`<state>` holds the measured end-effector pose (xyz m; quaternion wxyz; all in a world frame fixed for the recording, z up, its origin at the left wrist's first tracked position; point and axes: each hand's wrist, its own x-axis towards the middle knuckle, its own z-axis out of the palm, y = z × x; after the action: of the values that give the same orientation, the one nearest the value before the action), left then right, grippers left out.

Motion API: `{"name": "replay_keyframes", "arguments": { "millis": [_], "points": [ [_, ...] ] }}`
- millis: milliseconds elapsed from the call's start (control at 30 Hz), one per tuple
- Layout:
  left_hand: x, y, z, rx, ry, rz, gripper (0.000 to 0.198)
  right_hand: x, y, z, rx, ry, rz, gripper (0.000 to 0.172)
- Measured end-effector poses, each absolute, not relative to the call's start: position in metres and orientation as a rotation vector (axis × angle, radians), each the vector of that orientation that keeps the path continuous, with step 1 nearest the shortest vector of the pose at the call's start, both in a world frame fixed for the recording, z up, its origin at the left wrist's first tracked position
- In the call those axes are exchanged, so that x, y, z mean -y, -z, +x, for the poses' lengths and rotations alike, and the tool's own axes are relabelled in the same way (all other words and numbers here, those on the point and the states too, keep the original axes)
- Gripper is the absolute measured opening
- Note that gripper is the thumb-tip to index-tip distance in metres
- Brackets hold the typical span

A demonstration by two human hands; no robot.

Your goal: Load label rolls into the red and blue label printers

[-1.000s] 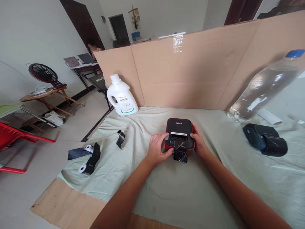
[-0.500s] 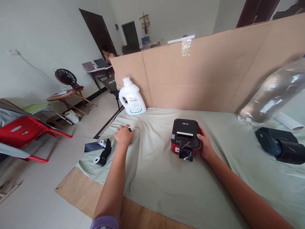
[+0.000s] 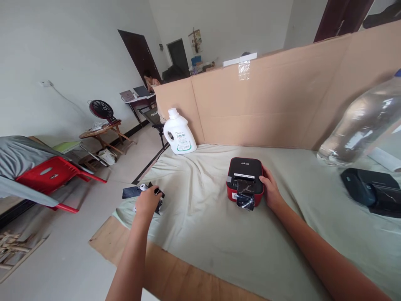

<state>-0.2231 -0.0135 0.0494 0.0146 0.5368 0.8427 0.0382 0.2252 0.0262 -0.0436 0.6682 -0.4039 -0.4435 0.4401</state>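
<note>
My left hand (image 3: pixel 148 202) is closed around a small black roll (image 3: pixel 158 193), partly hidden by the fingers. It is over the rolls with white cores and black strips (image 3: pixel 131 192) at the cloth's left side; whether it touches them I cannot tell. My right hand (image 3: pixel 271 189) grips the right side of a red and black label printer (image 3: pixel 246 167), its thumb on the top edge. A glossy black strip (image 3: pixel 245 200) hangs from the printer's front.
A white detergent jug (image 3: pixel 179 133) stands at the back left before a cardboard panel (image 3: pixel 250 113). At right are a large clear plastic bottle (image 3: pixel 360 121) and a dark device (image 3: pixel 360 186). A red stool (image 3: pixel 50 175) is left of the table; a person (image 3: pixel 151 80) sits farther back.
My left hand has moved left and toward me with the small roll, from bare cloth to the other rolls. My right hand stays on the label printer. The view has shifted slightly left.
</note>
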Motion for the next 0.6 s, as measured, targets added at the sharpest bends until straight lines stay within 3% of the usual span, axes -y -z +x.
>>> {"name": "replay_keyframes", "arguments": {
  "millis": [67, 133, 200, 300, 433, 600],
  "points": [
    [0.021, -0.049, -0.207, -2.707, -0.255, 1.762, 0.047, -0.024, 0.042, 0.226, 0.986, -0.986, -0.953, 0.055],
    [0.021, -0.049, -0.174, -2.681, -0.618, 1.949, 0.053, -0.017, 0.040, 0.229, 0.993, -0.992, -0.976, 0.054],
    [0.014, -0.047, -0.126, -2.255, -0.948, 2.088, 0.052, -0.005, 0.037, 0.234, 1.080, -1.011, -0.959, 0.057],
    [-0.006, -0.036, -0.046, -1.425, -1.000, 1.826, 0.054, 0.018, 0.033, 0.239, 1.365, -1.006, -1.010, 0.074],
    [-0.030, -0.022, 0.019, -0.943, -1.005, 1.336, 0.056, 0.037, 0.029, 0.225, 1.607, -0.792, -1.131, 0.103],
    [-0.051, -0.030, -0.012, -0.903, -1.178, 1.191, 0.053, 0.010, 0.015, 0.167, 1.669, -0.620, -0.980, 0.097]
  ]
}}
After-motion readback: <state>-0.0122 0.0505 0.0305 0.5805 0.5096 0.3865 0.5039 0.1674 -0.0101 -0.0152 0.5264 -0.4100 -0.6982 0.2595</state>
